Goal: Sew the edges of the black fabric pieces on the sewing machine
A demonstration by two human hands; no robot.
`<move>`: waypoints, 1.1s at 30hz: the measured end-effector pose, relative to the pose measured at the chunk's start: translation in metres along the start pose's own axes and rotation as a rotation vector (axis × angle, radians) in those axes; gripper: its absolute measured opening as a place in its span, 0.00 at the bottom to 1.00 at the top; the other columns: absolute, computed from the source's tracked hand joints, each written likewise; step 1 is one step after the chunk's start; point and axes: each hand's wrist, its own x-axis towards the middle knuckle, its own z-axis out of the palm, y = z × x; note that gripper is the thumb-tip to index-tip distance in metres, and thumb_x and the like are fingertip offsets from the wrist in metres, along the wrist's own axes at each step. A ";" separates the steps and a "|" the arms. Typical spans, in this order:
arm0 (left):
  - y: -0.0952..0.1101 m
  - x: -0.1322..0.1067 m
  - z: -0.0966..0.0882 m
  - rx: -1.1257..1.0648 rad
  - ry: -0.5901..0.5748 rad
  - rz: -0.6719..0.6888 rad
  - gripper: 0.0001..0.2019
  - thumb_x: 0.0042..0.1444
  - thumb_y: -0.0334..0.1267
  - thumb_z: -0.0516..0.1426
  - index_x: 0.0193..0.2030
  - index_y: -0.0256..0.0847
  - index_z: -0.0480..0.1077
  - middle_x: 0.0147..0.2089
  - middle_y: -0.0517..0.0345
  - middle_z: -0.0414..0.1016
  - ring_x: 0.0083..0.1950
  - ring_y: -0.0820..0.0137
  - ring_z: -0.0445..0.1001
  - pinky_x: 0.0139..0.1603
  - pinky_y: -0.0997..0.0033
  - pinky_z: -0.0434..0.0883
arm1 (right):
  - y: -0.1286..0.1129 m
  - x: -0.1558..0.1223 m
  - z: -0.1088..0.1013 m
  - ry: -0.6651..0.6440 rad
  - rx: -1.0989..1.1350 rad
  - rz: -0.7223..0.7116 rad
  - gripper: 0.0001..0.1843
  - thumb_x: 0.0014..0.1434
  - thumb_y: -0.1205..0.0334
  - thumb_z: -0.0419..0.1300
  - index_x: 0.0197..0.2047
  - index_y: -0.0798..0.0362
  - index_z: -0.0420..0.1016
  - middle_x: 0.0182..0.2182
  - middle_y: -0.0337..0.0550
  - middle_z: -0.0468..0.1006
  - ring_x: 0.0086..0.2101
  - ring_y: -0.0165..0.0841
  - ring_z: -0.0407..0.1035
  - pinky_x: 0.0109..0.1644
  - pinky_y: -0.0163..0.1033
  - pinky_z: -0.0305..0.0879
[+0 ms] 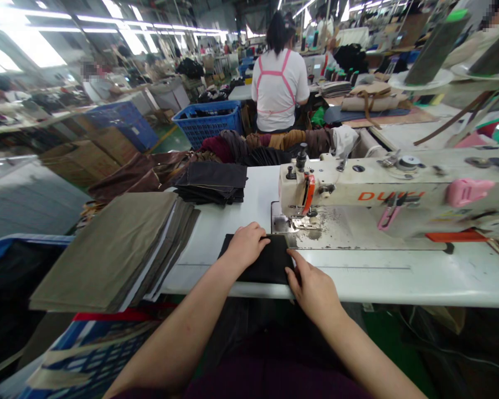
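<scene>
A small black fabric piece point(269, 261) lies flat on the white sewing table point(357, 274), just left of the needle plate point(305, 223) of a white sewing machine point(390, 191). My left hand point(245, 244) rests on top of the piece, fingers curled over its far edge. My right hand point(313, 285) pinches the piece's near right corner at the table's front edge. The two hands are close together, both touching the cloth.
A stack of olive-grey fabric panels point(116, 249) lies at the left, with a pile of black pieces point(214, 183) behind it. Brown garments point(149, 172) are heaped farther back. A person in a white shirt point(279, 83) sits ahead beside a blue crate point(210, 122).
</scene>
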 end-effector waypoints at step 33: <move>0.017 -0.021 0.022 -0.081 0.125 0.329 0.20 0.65 0.25 0.51 0.61 0.40 0.69 0.65 0.50 0.71 0.66 0.66 0.69 0.69 0.61 0.65 | -0.007 0.010 -0.005 -0.092 -0.122 0.053 0.23 0.71 0.60 0.49 0.66 0.48 0.67 0.45 0.45 0.82 0.37 0.34 0.78 0.38 0.36 0.70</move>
